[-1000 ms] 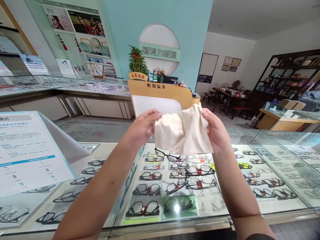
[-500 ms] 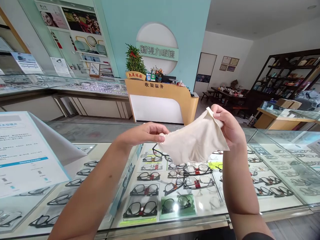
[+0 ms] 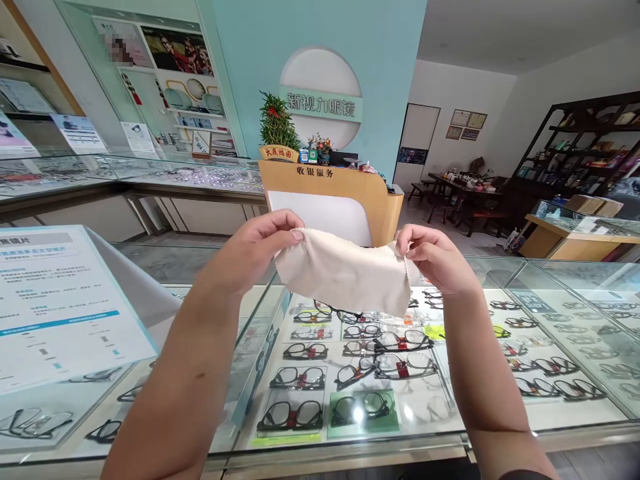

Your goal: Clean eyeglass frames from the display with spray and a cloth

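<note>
A cream cleaning cloth point(image 3: 350, 273) with zigzag edges is stretched between my two hands above the glass counter. My left hand point(image 3: 260, 250) pinches its upper left corner between thumb and fingers. At the upper right corner, my right hand point(image 3: 433, 257) grips the cloth the same way. The cloth sags a little in the middle. Behind and below it, a pair of dark-framed glasses point(image 3: 345, 316) is partly hidden by the cloth. Several more eyeglasses point(image 3: 290, 415) lie in rows under the glass.
The glass display case point(image 3: 280, 460) spans the foreground. A printed sign point(image 3: 65, 300) stands on it at left, its grey back slanting towards the middle. Beyond are a wooden reception counter point(image 3: 320, 177) with a potted plant point(image 3: 277, 123), and another display case point(image 3: 575, 230) at right.
My left hand has risen and moved left, while the right hand has come down and slightly left. The cloth now hangs more level and wider between them.
</note>
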